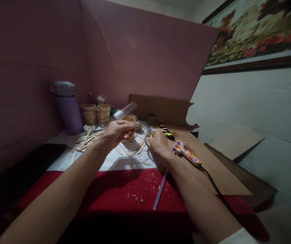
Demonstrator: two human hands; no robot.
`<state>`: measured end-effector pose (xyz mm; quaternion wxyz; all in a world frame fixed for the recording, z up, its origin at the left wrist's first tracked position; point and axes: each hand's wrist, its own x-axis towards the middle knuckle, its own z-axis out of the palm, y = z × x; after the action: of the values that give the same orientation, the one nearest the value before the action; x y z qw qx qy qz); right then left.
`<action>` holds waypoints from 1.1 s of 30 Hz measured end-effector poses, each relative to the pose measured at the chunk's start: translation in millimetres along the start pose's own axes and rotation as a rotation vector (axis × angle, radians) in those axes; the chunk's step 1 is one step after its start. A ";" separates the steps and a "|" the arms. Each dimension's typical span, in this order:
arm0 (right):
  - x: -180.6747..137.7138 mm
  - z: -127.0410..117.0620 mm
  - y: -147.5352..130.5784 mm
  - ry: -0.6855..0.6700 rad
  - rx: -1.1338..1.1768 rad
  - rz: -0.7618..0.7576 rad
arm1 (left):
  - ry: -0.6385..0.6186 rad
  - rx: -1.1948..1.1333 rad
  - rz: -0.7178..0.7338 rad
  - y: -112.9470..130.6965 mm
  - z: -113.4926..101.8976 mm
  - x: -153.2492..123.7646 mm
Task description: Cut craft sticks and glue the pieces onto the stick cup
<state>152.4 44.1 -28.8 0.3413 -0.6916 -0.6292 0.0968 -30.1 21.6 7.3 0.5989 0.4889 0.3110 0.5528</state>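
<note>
My left hand (118,133) is closed, thumb and fingers pinched together; whatever lies between them is too small or hidden to make out. Just behind its fingers is a small wooden cup (128,119) with a scalloped rim, partly covered by the hand. To the right, my right hand (158,142) is wrapped round scissors, whose curved loop handle (147,141) shows beside the fingers. Thin wooden strips (141,147) and offcuts lie on the white sheet (120,164) below both hands. Near my right hand are a black-and-yellow tool (167,132) and a flower-patterned glue gun (187,153).
Two wooden cups (103,114) and a purple tumbler (69,115) stand at the back left, near clear plastic bottles (126,110). A heap of strips (86,142) lies left. A glue stick (160,189) rests on the red cloth (104,193). Cardboard (219,176) covers the right side.
</note>
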 end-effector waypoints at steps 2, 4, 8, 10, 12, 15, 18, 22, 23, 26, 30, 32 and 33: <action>3.6 -1.3 -2.3 0.029 0.071 0.001 | 0.007 -0.009 -0.007 0.0 0.4 0.1; 5.9 -1.9 -5.4 0.051 0.141 -0.002 | 0.021 -0.019 -0.021 0.7 0.7 0.2; 1.5 0.4 -11.8 0.019 0.461 0.008 | 0.036 -0.030 -0.046 2.2 0.5 0.3; -4.0 1.4 -15.5 -0.028 0.745 0.029 | 0.028 -0.032 -0.045 1.8 -0.3 0.6; -9.4 0.5 -20.3 -0.092 0.979 0.039 | 0.025 -0.035 -0.042 1.0 -1.3 1.2; -16.0 -4.1 -28.0 -0.242 1.155 0.024 | 0.040 -0.047 -0.036 0.7 -2.4 2.0; -21.6 -8.9 -32.8 -0.425 1.179 -0.043 | 0.072 -0.058 -0.021 2.7 -2.9 2.5; -27.5 -11.1 -30.2 -0.618 1.077 -0.191 | 0.124 -0.056 0.004 7.7 -4.8 2.8; -28.3 -11.2 -28.5 -0.654 1.042 -0.229 | 0.129 -0.056 0.016 9.0 -6.0 3.0; -29.3 -12.2 -24.6 -0.720 0.936 -0.307 | 0.124 -0.061 0.071 11.6 -10.9 3.9; -30.9 -15.9 -27.0 -0.719 0.823 -0.290 | 0.097 -0.040 0.117 12.9 -17.3 5.7; -32.5 -17.1 -30.0 -0.687 0.826 -0.270 | 0.092 -0.025 0.124 13.2 -18.6 6.0; -33.2 -17.2 -31.3 -0.672 0.833 -0.260 | 0.092 -0.020 0.126 13.3 -18.7 6.0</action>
<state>130.6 6.3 -7.2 0.3755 -0.3457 -0.6923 0.5102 -50.7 30.7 14.6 0.5531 0.4755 0.3013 0.6142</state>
